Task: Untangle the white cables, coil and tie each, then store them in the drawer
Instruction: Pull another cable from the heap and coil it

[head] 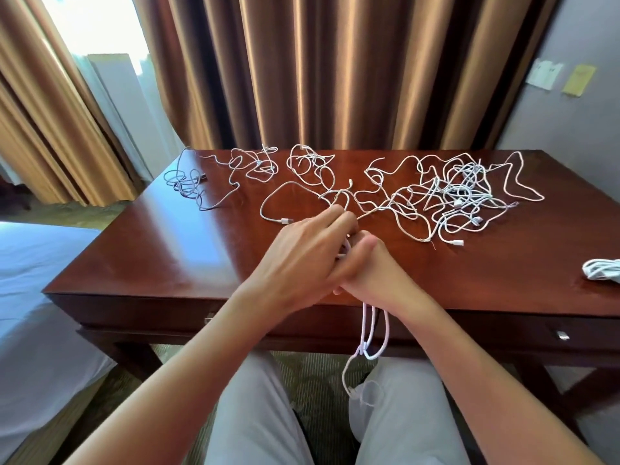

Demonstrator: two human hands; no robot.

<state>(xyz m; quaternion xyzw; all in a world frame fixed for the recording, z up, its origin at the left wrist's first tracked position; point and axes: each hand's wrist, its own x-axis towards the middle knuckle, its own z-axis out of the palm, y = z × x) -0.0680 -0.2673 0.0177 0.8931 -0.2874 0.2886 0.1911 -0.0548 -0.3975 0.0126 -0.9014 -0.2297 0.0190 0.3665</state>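
Several loose white cables lie across the far half of the wooden desk (151,250); the densest tangle (459,193) is at the right. My left hand (302,253) and my right hand (372,273) meet above the desk's front edge. Both grip one white cable (372,333), whose loops hang down below my right hand to my lap. A strand of it runs from my left fingers up toward the tangle. A coiled white cable (602,270) lies at the desk's right edge. The drawer front (563,335) under the desktop is closed.
Brown curtains (335,72) hang behind the desk. A bed with a white sheet (37,297) stands at the left. Smaller cable clumps (188,182) lie at the desk's far left. Paper notes (543,73) are stuck on the right wall.
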